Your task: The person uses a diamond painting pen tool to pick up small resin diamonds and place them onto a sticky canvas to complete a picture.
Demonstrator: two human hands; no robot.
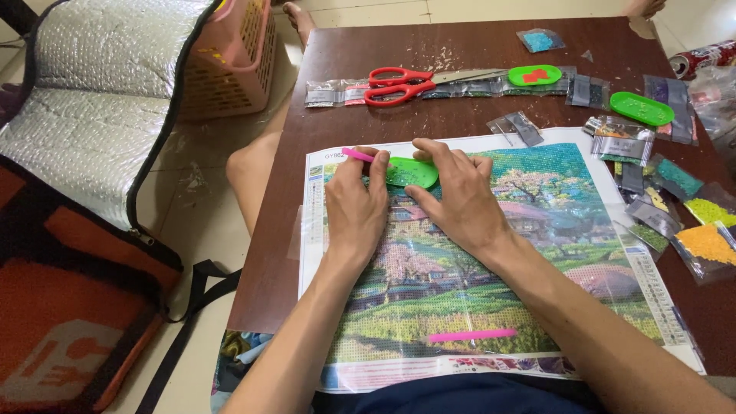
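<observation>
Head view: the left hand [356, 203] is gripping a pink pen [359, 156] over the canvas [460, 261]; the right hand [452, 192], fingers loosely spread, is steadying a green tray [410, 172] on the canvas's upper part. Work appears underway; the share completed is indiscernible.

A dark brown wooden table [345, 61] filled most of the view, its surface scuffed with pale flecks near the far edge. It stood on a floor of pale tiles [192, 207], marked with dust and small scraps. To the left lay a large open bag [69, 307], orange and black outside, its raised lid lined with quilted silver foil [100, 92]. Behind that lid sat a pink plastic basket [238, 54] on the tiles. Even, soft light fell across everything, throwing only faint shadows.
</observation>
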